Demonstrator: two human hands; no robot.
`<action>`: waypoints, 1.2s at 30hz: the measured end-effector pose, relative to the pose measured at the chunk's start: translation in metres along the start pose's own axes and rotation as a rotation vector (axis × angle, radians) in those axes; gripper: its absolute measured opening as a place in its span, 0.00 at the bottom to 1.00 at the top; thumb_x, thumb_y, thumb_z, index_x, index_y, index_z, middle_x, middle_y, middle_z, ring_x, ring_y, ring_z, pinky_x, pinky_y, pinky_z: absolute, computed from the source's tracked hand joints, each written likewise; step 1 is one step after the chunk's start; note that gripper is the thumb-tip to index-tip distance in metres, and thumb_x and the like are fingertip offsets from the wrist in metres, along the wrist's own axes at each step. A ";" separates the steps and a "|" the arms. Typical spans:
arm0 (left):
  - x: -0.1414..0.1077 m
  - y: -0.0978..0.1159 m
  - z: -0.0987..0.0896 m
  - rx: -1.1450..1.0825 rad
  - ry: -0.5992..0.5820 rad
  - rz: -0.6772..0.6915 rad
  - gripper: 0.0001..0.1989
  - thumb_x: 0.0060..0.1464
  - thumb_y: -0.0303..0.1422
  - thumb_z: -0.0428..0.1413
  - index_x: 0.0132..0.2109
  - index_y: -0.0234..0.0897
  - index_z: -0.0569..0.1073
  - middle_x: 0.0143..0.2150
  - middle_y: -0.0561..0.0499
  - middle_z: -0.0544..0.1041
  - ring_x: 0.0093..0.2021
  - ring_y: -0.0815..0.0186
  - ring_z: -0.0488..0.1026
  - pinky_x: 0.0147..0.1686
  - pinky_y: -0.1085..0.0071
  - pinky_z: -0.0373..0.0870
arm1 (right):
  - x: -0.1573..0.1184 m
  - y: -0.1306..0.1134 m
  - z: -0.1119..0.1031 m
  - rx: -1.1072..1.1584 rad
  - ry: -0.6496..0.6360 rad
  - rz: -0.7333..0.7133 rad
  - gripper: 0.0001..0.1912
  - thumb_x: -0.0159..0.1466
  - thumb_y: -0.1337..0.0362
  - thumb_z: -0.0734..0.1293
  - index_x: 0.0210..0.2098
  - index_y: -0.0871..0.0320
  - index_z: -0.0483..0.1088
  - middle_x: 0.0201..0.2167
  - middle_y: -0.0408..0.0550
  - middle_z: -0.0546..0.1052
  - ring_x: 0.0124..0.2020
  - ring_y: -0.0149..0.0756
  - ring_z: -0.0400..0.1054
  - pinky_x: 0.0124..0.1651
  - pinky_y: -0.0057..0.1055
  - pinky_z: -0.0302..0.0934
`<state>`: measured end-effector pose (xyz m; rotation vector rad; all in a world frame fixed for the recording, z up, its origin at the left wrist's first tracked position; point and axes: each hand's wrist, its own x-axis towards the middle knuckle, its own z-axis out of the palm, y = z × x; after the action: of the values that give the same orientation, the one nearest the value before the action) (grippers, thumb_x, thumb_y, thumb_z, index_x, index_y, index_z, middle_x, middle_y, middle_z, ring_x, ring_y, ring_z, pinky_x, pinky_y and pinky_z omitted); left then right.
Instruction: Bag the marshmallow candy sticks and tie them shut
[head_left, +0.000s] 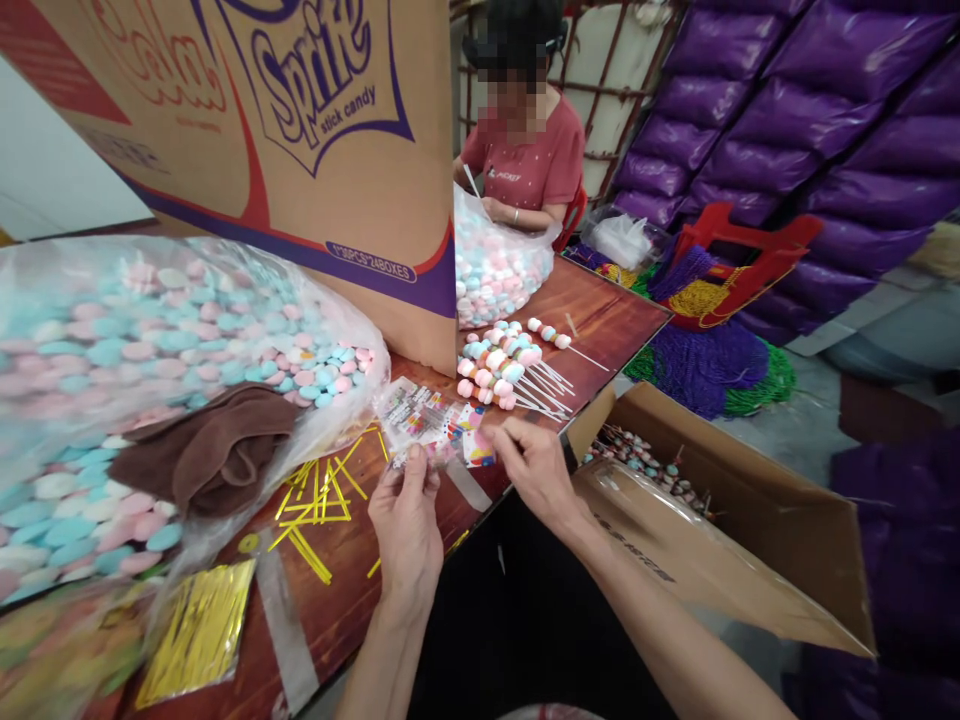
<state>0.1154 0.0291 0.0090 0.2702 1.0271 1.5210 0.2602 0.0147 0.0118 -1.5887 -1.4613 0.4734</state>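
Observation:
My left hand (409, 515) is closed in a pinch at one end of a small clear printed plastic bag (477, 446). My right hand (538, 472) pinches the bag's other end, near its colourful print. More printed bags (420, 415) lie in a pile just beyond my left fingers. Past the hands, skewers of marshmallows (495, 365) in pink, white and blue rest side by side, their white sticks pointing toward my right hand. Loose gold twist ties (319, 505) are scattered left of my left hand.
Large clear bags of candies (187, 320) and a brown cloth (214, 440) cover the left side. A tall cardboard box (315, 200) stands behind. An open carton (795, 540) with skewers sits below right. Across the table (607, 320), a person (525, 150) works.

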 end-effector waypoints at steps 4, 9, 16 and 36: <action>0.008 -0.003 -0.003 -0.041 0.056 -0.067 0.13 0.40 0.30 0.71 0.31 0.33 0.74 0.29 0.54 0.76 0.27 0.75 0.72 0.30 0.78 0.67 | 0.037 0.015 -0.018 -0.539 0.242 -0.131 0.11 0.68 0.62 0.61 0.33 0.58 0.72 0.34 0.53 0.75 0.35 0.41 0.63 0.39 0.35 0.52; 0.015 -0.001 -0.011 -0.051 0.073 -0.138 0.12 0.46 0.33 0.69 0.33 0.33 0.74 0.29 0.53 0.77 0.29 0.72 0.74 0.31 0.75 0.68 | 0.055 0.039 -0.027 -0.642 0.148 -0.089 0.09 0.66 0.66 0.61 0.34 0.59 0.73 0.35 0.55 0.77 0.37 0.44 0.66 0.41 0.38 0.53; 0.022 0.003 -0.016 -0.073 0.088 -0.140 0.13 0.48 0.36 0.68 0.32 0.35 0.73 0.26 0.55 0.73 0.31 0.71 0.76 0.34 0.75 0.67 | -0.013 0.025 -0.029 0.064 0.207 -0.050 0.08 0.67 0.61 0.63 0.34 0.55 0.73 0.31 0.45 0.76 0.34 0.37 0.69 0.41 0.34 0.61; 0.026 0.009 -0.017 0.108 0.008 -0.010 0.23 0.39 0.46 0.69 0.33 0.35 0.70 0.28 0.55 0.74 0.25 0.73 0.71 0.29 0.73 0.69 | -0.050 0.015 -0.068 -0.196 -0.084 -0.371 0.08 0.68 0.65 0.64 0.36 0.53 0.75 0.31 0.45 0.78 0.32 0.35 0.70 0.39 0.37 0.54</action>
<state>0.0910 0.0463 -0.0038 0.3342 1.1169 1.4613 0.3102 -0.0544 0.0208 -1.4115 -1.8655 0.1870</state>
